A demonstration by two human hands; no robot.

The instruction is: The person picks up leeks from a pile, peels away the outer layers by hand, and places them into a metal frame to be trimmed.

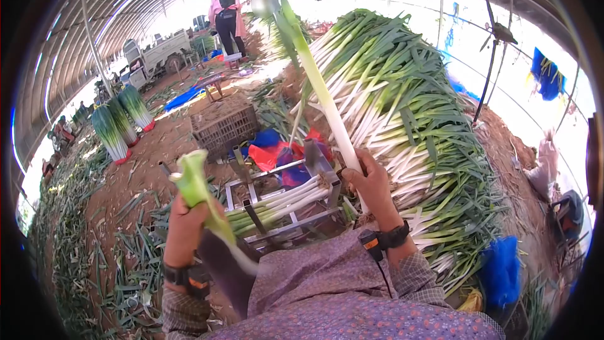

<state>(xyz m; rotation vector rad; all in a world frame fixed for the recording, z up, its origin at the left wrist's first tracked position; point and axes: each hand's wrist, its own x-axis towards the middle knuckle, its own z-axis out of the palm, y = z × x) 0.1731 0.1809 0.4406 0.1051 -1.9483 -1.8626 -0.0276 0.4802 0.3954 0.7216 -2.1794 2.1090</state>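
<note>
My right hand [372, 187] is closed round the white lower stem of a long leek [327, 101], whose green top points up and away. At the left, my left hand [187, 223] grips a loose pale green leek leaf [196, 182], its lower end blurred and hanging down. Between and beyond my hands stands a metal frame [292, 217] with several leeks [283, 201] lying in it, roots to the right. A large pile of leeks [409, 107] lies to the right of my right hand, white ends toward me and the left.
A brown plastic crate [225, 127] stands beyond the frame. Tied leek bundles [113, 135] stand upright at the left, near a parked vehicle [157, 53]. Another person [226, 19] stands farther back. Leaf scraps [135, 264] cover the ground at the left. A blue net bundle [500, 271] is at the right.
</note>
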